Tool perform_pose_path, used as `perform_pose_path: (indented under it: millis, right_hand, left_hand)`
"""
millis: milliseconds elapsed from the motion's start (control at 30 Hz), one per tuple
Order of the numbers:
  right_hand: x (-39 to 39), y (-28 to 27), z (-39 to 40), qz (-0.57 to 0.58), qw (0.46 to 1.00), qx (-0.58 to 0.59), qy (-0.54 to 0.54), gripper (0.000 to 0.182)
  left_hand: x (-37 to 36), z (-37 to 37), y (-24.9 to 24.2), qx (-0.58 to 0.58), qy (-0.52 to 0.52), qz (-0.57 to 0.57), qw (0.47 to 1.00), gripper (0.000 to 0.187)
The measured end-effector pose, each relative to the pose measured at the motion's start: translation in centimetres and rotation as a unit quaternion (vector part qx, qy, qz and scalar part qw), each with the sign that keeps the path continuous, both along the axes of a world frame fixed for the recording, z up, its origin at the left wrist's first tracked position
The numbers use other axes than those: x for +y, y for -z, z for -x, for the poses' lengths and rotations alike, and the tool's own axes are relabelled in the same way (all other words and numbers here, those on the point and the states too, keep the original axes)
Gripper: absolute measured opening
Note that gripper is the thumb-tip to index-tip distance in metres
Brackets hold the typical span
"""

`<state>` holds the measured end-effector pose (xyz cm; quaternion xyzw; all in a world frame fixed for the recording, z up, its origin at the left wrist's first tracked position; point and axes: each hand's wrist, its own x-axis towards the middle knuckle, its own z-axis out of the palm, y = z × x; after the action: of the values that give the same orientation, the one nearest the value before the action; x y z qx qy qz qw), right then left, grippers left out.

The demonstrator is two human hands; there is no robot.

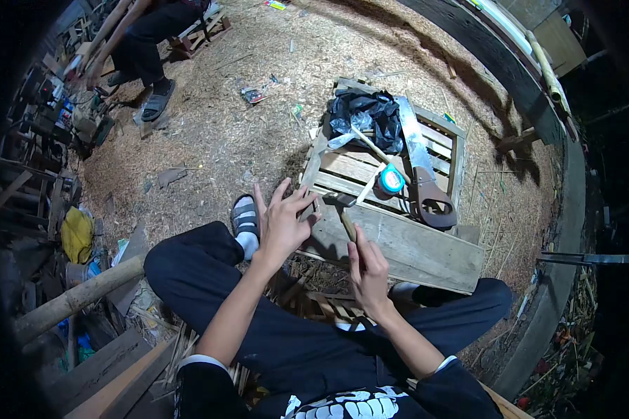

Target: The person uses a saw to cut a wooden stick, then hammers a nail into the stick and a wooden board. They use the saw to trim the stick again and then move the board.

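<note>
Holding a hammer-like tool [347, 222] by its handle in the closed grip of the right hand [370, 271], with its dark head near the far edge of the wide board [416, 244], toward the board's left end. Open in the grip of the left hand [281, 227], with fingers spread beside that same end; too unclear to tell contact. Just beyond the board, on the slatted wooden frame [460, 164]: a blue tape measure [391, 180], close to the handle of the saw [433, 195], and a black plastic bag [381, 122] by the blade, with a pale stick [372, 144] across its near side. Tight for moving right along the far edge, with the tape measure and saw near. Roomier to the left, over shavings-covered ground [223, 129], past the sandal [244, 215] near the left hand. Well apart, at upper left: another person's leg [147, 49].
</note>
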<state>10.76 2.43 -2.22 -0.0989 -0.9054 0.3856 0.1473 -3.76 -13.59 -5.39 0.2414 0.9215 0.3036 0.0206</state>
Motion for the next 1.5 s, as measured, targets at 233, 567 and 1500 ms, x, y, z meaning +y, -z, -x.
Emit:
perform_pose_path:
  millis: [233,567,1500]
  right_hand:
    - [0.0,0.0,0.1,0.005,1.000,0.020,0.016,0.042]
    - [0.4,0.1,-0.1,0.008,0.999,0.030,0.030,0.043]
    - [0.6,0.1,0.4,0.065,0.997,-0.030,0.030,0.039]
  left_hand:
    - [0.0,0.0,-0.3,-0.010,0.004,0.011,1.000,0.044]
    - [0.2,0.1,0.1,0.001,0.002,0.002,1.000,0.044]
    - [0.1,0.1,-0.1,-0.002,0.012,-0.016,1.000,0.044]
